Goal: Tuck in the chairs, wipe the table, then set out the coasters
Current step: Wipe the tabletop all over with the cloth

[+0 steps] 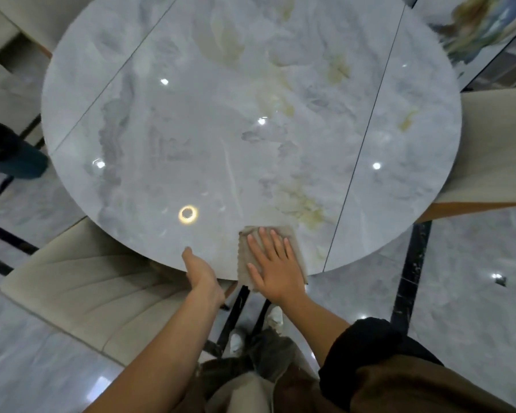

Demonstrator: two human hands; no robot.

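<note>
The cloth [244,257] is found at the lower centre of the frame, laid flat on the near rim of the round desk [221,129], with its lower end hanging a little past the edge. It is pressed down by the right hand [276,269], whose fingers are spread straight across it; nothing is gripped. The left hand [201,271] is held just beside the cloth, to its left, edge-on at the rim, released and holding nothing. The cloth is thus directly under the right hand, which is judged the one to carry the wiping stroke. The cloth's long axis is seen to run from the bottom of the frame toward the top, leaning slightly to the upper left, as the fingers do. Nearly all the unwiped surface is judged to lie ahead, toward the top of the frame. A chair [81,281] is tucked in at lower left; no coasters can be seen
</note>
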